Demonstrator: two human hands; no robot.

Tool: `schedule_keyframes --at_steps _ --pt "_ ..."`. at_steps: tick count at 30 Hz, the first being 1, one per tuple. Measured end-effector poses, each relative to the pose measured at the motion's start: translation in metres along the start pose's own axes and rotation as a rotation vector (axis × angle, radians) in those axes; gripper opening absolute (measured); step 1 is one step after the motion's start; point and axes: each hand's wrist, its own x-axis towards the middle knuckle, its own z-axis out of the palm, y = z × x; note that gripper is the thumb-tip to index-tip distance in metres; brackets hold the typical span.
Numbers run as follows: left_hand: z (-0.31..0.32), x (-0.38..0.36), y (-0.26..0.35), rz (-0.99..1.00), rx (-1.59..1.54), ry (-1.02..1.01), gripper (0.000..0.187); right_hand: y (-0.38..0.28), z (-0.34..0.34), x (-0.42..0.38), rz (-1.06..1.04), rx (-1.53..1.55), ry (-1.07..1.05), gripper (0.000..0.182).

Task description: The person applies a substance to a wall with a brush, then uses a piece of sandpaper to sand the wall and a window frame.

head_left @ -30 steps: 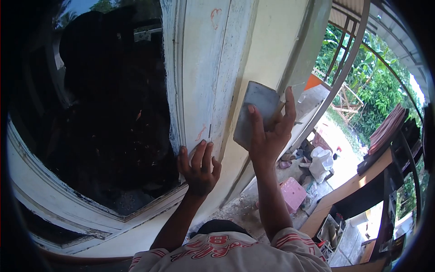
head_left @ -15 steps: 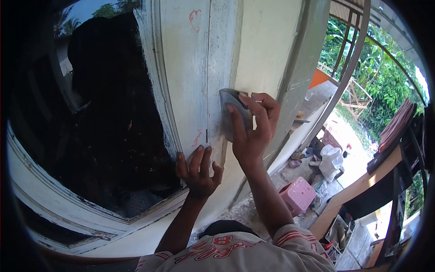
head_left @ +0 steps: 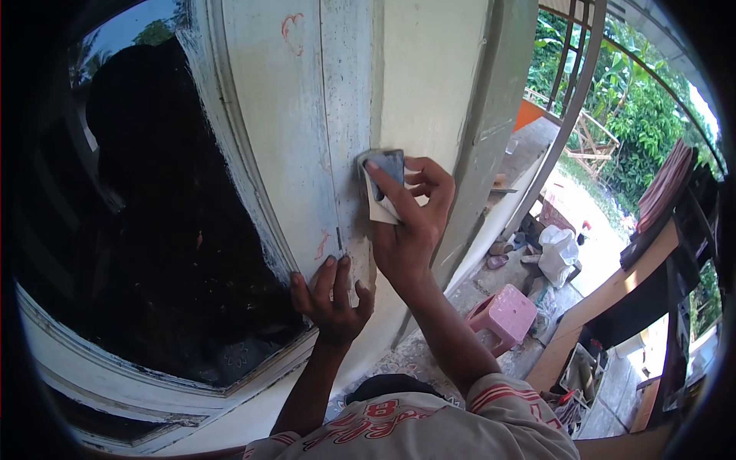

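Observation:
A bent piece of sandpaper (head_left: 387, 186), dark grey on one side and pale on the other, is in my right hand (head_left: 412, 230). Fingers press it against the edge of the worn white wooden window frame (head_left: 300, 130), near a cream panel. Lower down, my left hand (head_left: 333, 303) lies with its fingers spread on the frame, beside the dark window pane (head_left: 176, 230); it holds nothing. Between the hands and above them, the frame bears a narrow vertical seam and red marks, one a heart (head_left: 292, 34).
To the right on the floor stands a pink plastic stool (head_left: 512, 314). Past it lie a white plastic bag (head_left: 557, 253) and several shoes (head_left: 498, 255). A wooden plank (head_left: 563, 349) and dark cloth lean at far right, with greenery outside.
My right hand has turned the sandpaper, so its pale side now shows. The view has shifted slightly; my left hand stays on the frame.

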Motion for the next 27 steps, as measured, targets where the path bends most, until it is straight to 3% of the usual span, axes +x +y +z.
schedule_keyframes --at_steps 6,11,14,18,19,20,25,27 --pt "-0.002 0.002 -0.003 0.056 0.029 -0.002 0.041 0.004 -0.002 -0.015 0.112 0.043 -0.038 0.061" --pt "0.000 -0.001 -0.004 0.065 0.025 0.005 0.041 0.047 -0.006 -0.060 0.392 0.025 0.105 0.037" --pt "0.004 -0.001 -0.004 0.067 0.039 0.028 0.041 0.060 -0.009 -0.096 0.434 -0.092 0.088 0.025" --pt "0.009 -0.002 -0.003 0.071 0.072 0.054 0.039 0.064 -0.010 -0.081 0.313 -0.157 0.078 0.028" --pt "0.009 -0.003 -0.004 0.057 0.072 0.059 0.037 0.067 -0.011 -0.060 0.205 -0.151 0.079 0.048" --pt "0.009 -0.003 -0.005 0.076 0.064 0.053 0.037 0.069 -0.010 -0.036 0.153 -0.126 0.094 0.052" --pt "0.007 0.002 -0.002 0.086 0.075 0.053 0.042 0.065 -0.004 0.028 0.054 -0.123 0.152 0.045" --pt "0.008 0.002 -0.003 0.094 0.084 0.056 0.042 0.066 0.004 0.003 0.253 -0.009 0.172 0.037"
